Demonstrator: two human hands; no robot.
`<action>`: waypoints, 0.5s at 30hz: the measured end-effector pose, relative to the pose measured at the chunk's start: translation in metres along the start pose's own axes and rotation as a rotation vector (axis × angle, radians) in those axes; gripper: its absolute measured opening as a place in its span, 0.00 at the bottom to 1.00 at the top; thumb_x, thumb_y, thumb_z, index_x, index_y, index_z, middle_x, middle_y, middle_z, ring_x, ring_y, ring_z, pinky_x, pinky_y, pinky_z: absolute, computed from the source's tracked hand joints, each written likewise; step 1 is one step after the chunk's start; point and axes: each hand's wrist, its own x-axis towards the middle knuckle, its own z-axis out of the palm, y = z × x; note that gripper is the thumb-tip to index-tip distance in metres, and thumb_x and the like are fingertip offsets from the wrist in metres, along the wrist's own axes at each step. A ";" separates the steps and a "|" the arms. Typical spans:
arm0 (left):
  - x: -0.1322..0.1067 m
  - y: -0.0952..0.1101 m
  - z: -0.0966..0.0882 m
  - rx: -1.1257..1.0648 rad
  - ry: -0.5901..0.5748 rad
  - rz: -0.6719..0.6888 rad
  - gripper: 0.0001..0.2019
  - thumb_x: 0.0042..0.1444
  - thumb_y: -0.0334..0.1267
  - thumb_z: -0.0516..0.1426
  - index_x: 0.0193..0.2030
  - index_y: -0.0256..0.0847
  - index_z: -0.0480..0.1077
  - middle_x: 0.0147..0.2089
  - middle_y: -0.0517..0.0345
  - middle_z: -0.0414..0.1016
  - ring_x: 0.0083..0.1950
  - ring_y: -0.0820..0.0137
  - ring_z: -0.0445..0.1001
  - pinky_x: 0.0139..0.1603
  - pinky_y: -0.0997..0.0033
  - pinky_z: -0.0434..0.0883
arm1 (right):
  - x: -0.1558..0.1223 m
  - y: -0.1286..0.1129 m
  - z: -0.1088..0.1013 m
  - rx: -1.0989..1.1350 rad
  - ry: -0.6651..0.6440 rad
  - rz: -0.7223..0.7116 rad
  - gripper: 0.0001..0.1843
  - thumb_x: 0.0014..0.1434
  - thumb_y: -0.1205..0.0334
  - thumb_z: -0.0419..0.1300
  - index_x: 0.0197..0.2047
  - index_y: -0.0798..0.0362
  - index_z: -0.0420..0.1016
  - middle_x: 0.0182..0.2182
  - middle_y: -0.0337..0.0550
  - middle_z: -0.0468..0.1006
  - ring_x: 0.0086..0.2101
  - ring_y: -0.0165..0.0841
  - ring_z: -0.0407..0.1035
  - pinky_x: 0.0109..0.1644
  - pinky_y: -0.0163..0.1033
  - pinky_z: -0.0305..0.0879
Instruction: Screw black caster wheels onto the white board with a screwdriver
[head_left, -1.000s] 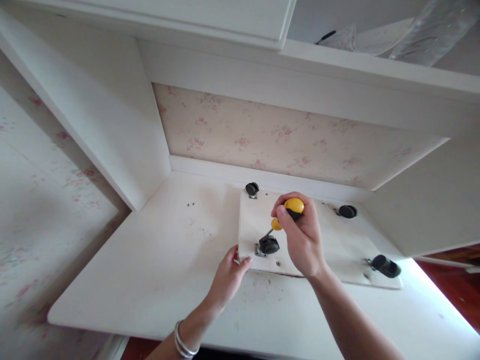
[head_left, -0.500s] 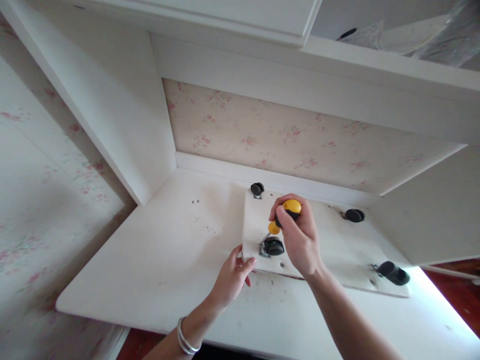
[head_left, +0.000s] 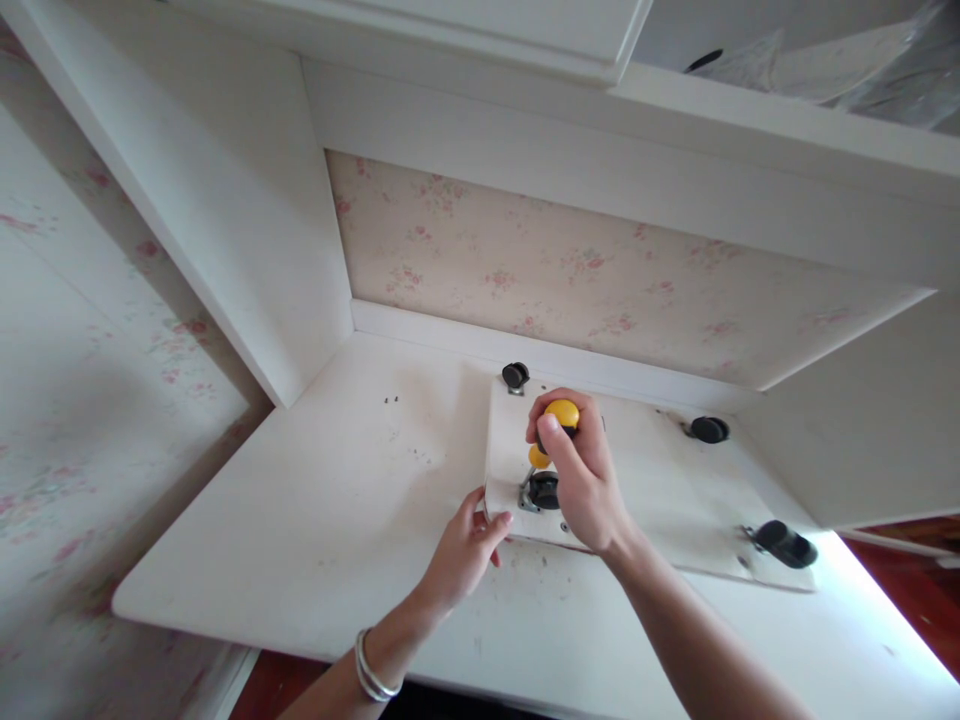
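Observation:
A white board (head_left: pixel 637 490) lies flat on the white desk top, with black caster wheels mounted at its corners. My left hand (head_left: pixel 469 545) grips the board's near left corner, thumb on top and fingers at the edge and beneath. In my right hand (head_left: pixel 577 460) is a yellow and black screwdriver (head_left: pixel 561 414), fist wrapped round its handle. Its shaft slants down to the metal plate of the near left caster (head_left: pixel 544 490); the tip's exact seat is too small to tell. My right hand partly covers that caster.
Two small screws (head_left: pixel 391 400) lie on the desk top (head_left: pixel 300 520) to the left. Other casters stand at the far left (head_left: pixel 515 376), far right (head_left: pixel 709 430) and near right (head_left: pixel 784 544) corners. A cabinet (head_left: pixel 480 30) overhangs, with plastic wrap (head_left: pixel 847 70) on its shelf.
My right hand and the screwdriver handle have shifted slightly left, making the screwdriver more upright and covering more of the caster. My left hand stays on the board's corner.

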 end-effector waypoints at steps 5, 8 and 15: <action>-0.001 0.000 -0.001 -0.004 -0.008 -0.004 0.28 0.58 0.51 0.59 0.60 0.37 0.64 0.35 0.57 0.75 0.26 0.74 0.69 0.23 0.76 0.63 | 0.009 -0.023 -0.008 -0.433 -0.061 -0.130 0.12 0.66 0.49 0.56 0.43 0.48 0.71 0.42 0.43 0.71 0.39 0.34 0.67 0.42 0.42 0.63; 0.000 -0.002 -0.003 -0.010 -0.018 0.001 0.29 0.58 0.52 0.59 0.60 0.37 0.64 0.36 0.56 0.76 0.27 0.73 0.70 0.24 0.76 0.63 | 0.020 -0.045 -0.019 -0.813 -0.151 -0.193 0.15 0.65 0.46 0.57 0.43 0.48 0.73 0.39 0.44 0.74 0.33 0.35 0.69 0.34 0.41 0.61; 0.001 -0.007 -0.004 -0.039 -0.031 0.033 0.29 0.58 0.52 0.59 0.61 0.36 0.64 0.37 0.53 0.75 0.35 0.68 0.74 0.25 0.75 0.66 | 0.049 -0.082 -0.042 -1.290 -0.594 -0.144 0.13 0.67 0.49 0.48 0.42 0.46 0.69 0.29 0.40 0.78 0.26 0.38 0.71 0.27 0.40 0.49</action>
